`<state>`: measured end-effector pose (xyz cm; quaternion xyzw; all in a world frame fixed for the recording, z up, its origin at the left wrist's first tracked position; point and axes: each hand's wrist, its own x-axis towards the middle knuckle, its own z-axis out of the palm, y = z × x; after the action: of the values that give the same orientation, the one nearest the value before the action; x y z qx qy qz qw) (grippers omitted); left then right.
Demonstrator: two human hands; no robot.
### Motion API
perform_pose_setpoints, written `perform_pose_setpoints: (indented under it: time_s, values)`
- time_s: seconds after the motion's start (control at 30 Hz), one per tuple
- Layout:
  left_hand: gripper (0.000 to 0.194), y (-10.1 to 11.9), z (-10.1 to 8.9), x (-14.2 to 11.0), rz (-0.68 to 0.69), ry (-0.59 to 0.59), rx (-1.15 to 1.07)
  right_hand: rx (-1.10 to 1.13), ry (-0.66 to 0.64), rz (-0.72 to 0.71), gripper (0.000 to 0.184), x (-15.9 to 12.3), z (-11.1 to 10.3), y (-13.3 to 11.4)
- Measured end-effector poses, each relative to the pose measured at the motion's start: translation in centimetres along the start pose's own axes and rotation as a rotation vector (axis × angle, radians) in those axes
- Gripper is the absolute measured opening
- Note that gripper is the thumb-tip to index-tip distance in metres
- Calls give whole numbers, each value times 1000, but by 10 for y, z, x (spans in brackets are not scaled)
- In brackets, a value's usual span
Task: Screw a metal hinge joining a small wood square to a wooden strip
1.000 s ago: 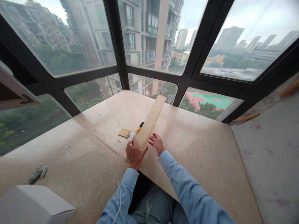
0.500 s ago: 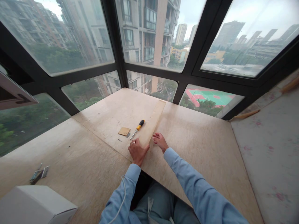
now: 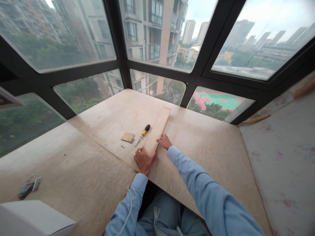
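Observation:
A long pale wooden board (image 3: 161,123) lies on the table, its near end under my left hand (image 3: 144,160). That hand, with a ring on one finger, is wrapped over the board with the thumb along its right edge. At the board's right edge, farther up, my right hand (image 3: 164,141) is closed in a pinch on the board. Left of the board rests a screwdriver (image 3: 143,133) with a yellow and black handle. Beside its tip are a small square wooden piece (image 3: 127,137), a little group of screws (image 3: 132,141) and one loose screw (image 3: 123,146).
The wooden table (image 3: 98,170) has a seam running across it. A white box (image 3: 36,216) stands at the lower left, with metal hardware pieces (image 3: 29,188) behind it. Dark window frames (image 3: 157,73) border the far edges; a patterned wall (image 3: 278,157) is on the right.
My right hand has moved left onto the board's right edge and closed there. The left hand keeps its hold. The view has shifted slightly.

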<state>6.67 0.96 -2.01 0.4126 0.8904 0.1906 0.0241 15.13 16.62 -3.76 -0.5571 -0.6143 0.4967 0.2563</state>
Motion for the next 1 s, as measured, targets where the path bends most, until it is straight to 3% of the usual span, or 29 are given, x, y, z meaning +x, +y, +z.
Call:
perform_pose_setpoints:
  time_s: [0.27,0.73,1.0]
  values:
    - [56,0,0,2,-17,-8,-3,-130,32,84,44,16,10,-23]
    - [59,0,2,-5,2,-8,44,-367,124,264,109,47,41,-66]
    - [74,-12,5,-8,67,17,24,-463,227,259,113,51,46,-68]
